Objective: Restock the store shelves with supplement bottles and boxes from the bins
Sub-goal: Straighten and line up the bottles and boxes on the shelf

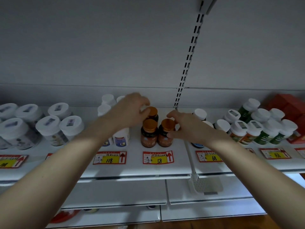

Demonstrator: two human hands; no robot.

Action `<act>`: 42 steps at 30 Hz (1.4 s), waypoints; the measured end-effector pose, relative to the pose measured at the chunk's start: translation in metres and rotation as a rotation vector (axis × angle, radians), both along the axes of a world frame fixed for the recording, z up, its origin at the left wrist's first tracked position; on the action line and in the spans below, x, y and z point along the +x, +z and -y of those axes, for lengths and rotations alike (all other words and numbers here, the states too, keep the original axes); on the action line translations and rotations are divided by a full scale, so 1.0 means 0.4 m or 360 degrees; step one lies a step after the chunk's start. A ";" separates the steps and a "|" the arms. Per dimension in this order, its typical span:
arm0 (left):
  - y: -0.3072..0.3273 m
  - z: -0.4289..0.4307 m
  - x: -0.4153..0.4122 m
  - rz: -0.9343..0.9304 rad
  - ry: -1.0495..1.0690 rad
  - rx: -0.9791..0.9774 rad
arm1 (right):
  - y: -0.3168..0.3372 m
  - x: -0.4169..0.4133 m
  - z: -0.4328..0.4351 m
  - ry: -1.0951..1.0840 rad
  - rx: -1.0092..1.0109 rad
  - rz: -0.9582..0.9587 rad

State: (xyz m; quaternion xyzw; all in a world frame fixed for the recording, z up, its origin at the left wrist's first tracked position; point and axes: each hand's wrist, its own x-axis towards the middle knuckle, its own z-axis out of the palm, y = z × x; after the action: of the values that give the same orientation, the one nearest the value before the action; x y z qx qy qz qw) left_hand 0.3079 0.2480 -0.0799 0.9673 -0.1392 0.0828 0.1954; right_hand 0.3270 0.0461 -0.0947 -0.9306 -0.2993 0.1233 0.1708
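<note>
The fingers (172, 113) of the right hand (184, 125) are clamped on the front right amber bottle (165, 138). The forefinger hooks over behind its gold cap and the thumb presses low against its side. That grip looks suited to nudging it square with its neighbour rather than lifting it away. The fingers (143, 103) of the left hand (130, 111) bend down over the cap of the rear amber bottle (153, 113), seemingly pinching it from the left to seat it behind the front pair. The front left amber bottle (149, 134) stands untouched, just beside the right one. The three make a tight cluster straight behind the 58 price tag (158, 157) on the shelf (135, 170), probably so the stock lines up with its label. The gap beside the rear bottle looks free for a fourth.

The left fingertips are blurred and the back of that hand covers where they meet the cap, so how firmly they hold is uncertain. The left forearm cuts across the white-capped bottles (121, 138), and the right wrist hides most of a dark bottle (198, 144) behind it. The bottle labels are too dim to read. The red boxes (287, 106) at the far right are soft and cropped, and no bins are in view
</note>
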 end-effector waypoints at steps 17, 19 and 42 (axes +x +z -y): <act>-0.010 0.021 0.113 -0.0371 -0.0080 0.0165 | -0.042 -0.018 0.009 0.0002 0.0140 0.0182; -0.011 0.021 0.116 -0.0386 -0.0071 0.0148 | -0.042 -0.016 0.008 0.0007 0.0131 0.0180; 0.001 -0.282 -0.103 -0.0040 0.0124 0.0066 | 0.020 -0.101 -0.304 0.0066 0.0095 0.0207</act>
State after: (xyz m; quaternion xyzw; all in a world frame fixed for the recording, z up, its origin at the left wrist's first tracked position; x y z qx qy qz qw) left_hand 0.2669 0.3609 -0.0794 0.9767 -0.1007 0.0753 0.1737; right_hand 0.2868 0.1677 -0.0867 -0.9248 -0.3324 0.0571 0.1763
